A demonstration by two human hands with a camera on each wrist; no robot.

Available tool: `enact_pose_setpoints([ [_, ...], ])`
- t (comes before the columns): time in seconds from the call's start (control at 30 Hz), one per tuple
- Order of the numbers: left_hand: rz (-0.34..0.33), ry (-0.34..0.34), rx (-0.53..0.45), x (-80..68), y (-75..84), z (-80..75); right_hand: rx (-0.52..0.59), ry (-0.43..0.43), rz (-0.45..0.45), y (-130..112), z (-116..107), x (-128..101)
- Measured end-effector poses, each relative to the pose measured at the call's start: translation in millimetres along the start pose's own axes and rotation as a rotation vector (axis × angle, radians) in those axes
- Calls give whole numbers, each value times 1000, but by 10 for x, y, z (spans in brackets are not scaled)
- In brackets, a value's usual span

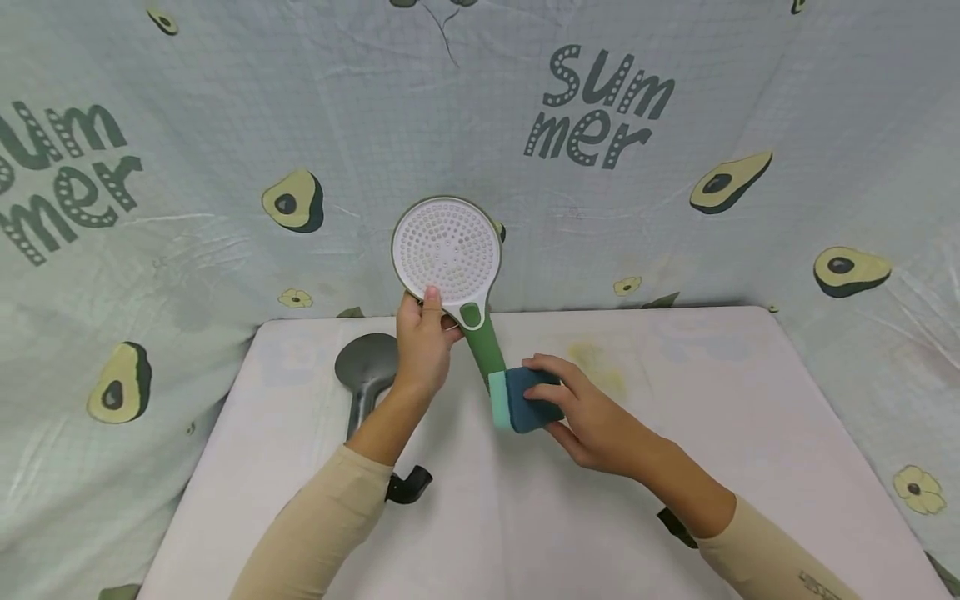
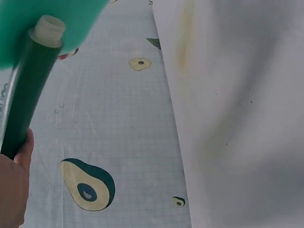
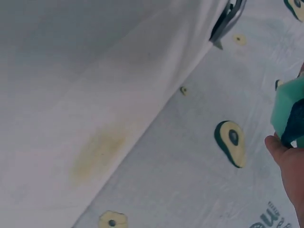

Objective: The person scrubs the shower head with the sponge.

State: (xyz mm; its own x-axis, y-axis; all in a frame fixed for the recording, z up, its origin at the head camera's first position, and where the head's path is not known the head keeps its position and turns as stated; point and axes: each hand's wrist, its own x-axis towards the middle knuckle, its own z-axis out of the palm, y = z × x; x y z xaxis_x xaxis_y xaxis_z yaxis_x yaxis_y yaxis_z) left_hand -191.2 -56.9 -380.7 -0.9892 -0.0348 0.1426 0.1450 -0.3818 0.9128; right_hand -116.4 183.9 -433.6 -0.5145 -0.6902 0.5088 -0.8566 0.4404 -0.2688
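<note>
A shower head [image 1: 447, 250] with a white perforated face and a green handle [image 1: 483, 348] is held upright above the table. My left hand [image 1: 423, 337] grips it at the neck, thumb on the rim of the face. In the left wrist view the green handle [image 2: 26, 90] runs up to a threaded end. My right hand [image 1: 581, 408] holds a sponge [image 1: 521, 400], dark blue with a light green layer, against the handle's lower end. In the right wrist view the sponge [image 3: 289, 111] shows at the right edge by my fingers.
A grey shower head [image 1: 365, 367] lies on the white table [image 1: 675, 467] left of my left arm. A small black part [image 1: 411, 485] sits under my left forearm. A yellowish stain [image 1: 596, 362] marks the table. Avocado-print cloth [image 1: 225, 167] hangs behind and at the sides.
</note>
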Motion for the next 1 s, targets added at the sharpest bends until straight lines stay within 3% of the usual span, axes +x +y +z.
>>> enact_pose_setpoints([
  [0.1,-22,-23,-32,5,9,-4,40,-3,51,60,-20,-85],
  [0.3,-63,-47,6,18,6,-42,43,47,92,150,-93,-186],
  [0.6,-35,-65,56,9,-39,-33,40,99,81,202,-148,-212],
  [0.8,-152,-64,57,0,-31,-5,55,103,89,202,-184,-180],
  [1.0,-226,-110,137,-37,-18,-10,82,116,101,218,-203,-193],
])
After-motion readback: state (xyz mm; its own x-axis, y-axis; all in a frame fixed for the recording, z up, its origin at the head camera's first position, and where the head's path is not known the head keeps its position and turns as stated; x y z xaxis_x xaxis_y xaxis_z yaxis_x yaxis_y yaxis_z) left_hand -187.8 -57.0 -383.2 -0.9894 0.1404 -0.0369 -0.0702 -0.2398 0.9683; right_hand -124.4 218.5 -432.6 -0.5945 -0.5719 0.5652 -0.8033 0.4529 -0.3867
